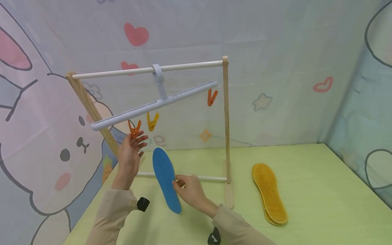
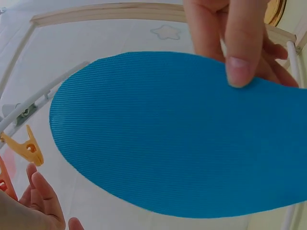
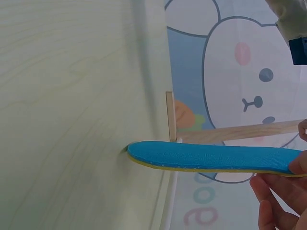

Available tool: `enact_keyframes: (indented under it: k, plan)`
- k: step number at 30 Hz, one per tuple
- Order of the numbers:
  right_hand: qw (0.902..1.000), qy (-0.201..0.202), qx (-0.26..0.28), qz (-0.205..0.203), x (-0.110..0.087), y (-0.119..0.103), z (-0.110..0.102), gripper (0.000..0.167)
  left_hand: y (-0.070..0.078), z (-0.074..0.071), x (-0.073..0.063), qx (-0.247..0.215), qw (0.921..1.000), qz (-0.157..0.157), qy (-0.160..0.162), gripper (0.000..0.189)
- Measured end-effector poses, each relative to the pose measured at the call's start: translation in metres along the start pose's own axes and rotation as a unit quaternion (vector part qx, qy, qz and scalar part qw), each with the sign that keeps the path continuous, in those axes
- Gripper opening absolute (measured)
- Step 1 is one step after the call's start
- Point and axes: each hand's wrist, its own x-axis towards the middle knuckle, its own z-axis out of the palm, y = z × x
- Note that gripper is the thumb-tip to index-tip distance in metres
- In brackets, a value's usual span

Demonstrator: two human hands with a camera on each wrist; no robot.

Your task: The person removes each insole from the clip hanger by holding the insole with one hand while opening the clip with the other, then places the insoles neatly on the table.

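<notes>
In the head view my right hand (image 1: 191, 190) pinches a blue insole (image 1: 165, 178) by its edge between thumb and fingers. The insole stands tilted above the table, its ribbed blue face showing and a yellow layer behind (image 3: 201, 159). My left hand (image 1: 130, 154) is raised at the left, fingers extended, by an orange clip (image 1: 134, 130) under the grey-white hanger (image 1: 153, 105). Whether its thumb touches that clip is hard to tell. Beside it hangs a yellow clip (image 1: 152, 121); another orange clip (image 1: 211, 97) hangs at the hanger's far right end.
The hanger hooks over the white bar (image 1: 190, 66) of a wooden-sided rack (image 1: 226, 122). A stacked pair of orange-yellow insoles (image 1: 269, 194) lies on the pale green table (image 1: 318, 190) at the right. Behind is a printed cloth backdrop (image 1: 284, 68).
</notes>
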Motion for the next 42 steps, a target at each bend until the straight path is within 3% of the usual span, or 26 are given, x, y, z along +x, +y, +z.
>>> enact_keyframes:
  k: [11, 17, 26, 31, 42]
  plan:
    - [0.9997, 0.005, 0.020, 0.011, -0.004, 0.004, -0.005, 0.018, -0.022, 0.002, -0.004, -0.004, 1.0000, 0.004, -0.008, 0.045]
    - [0.9994, 0.011, 0.030, 0.011, -0.005, 0.006, -0.010, 0.017, -0.024, 0.009, -0.011, 0.007, 0.9999, 0.005, -0.010, 0.044]
    - [0.9995, 0.020, 0.021, 0.013, -0.008, 0.008, -0.021, 0.015, -0.029, 0.014, -0.009, 0.020, 0.9996, 0.014, 0.013, 0.035]
    - [0.9995, 0.023, 0.021, 0.009, -0.007, 0.006, -0.028, 0.014, -0.030, 0.016, -0.010, 0.040, 0.9990, 0.018, 0.008, 0.032]
    - [0.9982, 0.051, 0.029, -0.013, -0.010, 0.007, -0.052, 0.011, -0.031, 0.016, -0.021, 0.092, 0.9932, 0.071, -0.009, 0.021]
